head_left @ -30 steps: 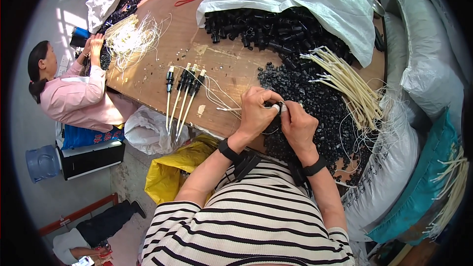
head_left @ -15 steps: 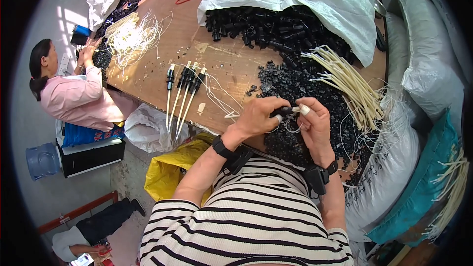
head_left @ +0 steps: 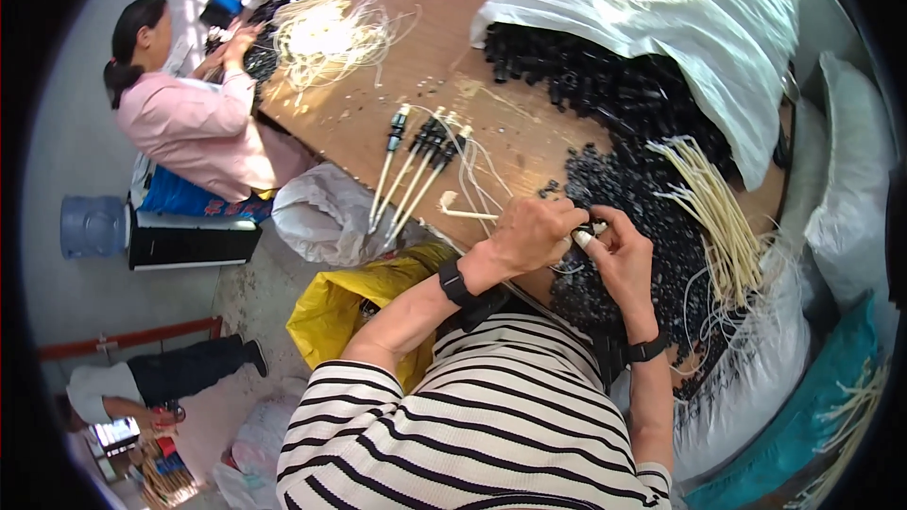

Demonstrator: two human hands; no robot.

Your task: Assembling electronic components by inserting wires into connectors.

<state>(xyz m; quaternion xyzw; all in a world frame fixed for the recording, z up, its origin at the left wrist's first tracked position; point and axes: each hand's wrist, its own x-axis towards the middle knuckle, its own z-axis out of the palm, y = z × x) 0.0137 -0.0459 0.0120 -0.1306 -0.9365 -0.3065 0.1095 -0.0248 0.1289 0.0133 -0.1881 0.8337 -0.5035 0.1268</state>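
Note:
In front of my body my two hands meet over the near edge of the table. My left hand is closed, with a cream tube sticking out past its left side. Between the fingertips of both hands is a small black plastic fitting, mostly covered by fingers. My right hand pinches it from the right; a white wrapping shows at one fingertip. Under the hands lies a heap of small black plastic pieces. Several cream tubes with black fittings lie left of my left hand.
A bundle of cream tubes lies on the heap's right. Behind, a white sack spills larger black fittings. A yellow bag hangs at the table edge. A co-worker in pink works at the left, beside white cords.
The view has swung, so the table and the co-worker sit farther right in it. My hands have drawn closer together around the black fitting, and my right fingers have curled inward.

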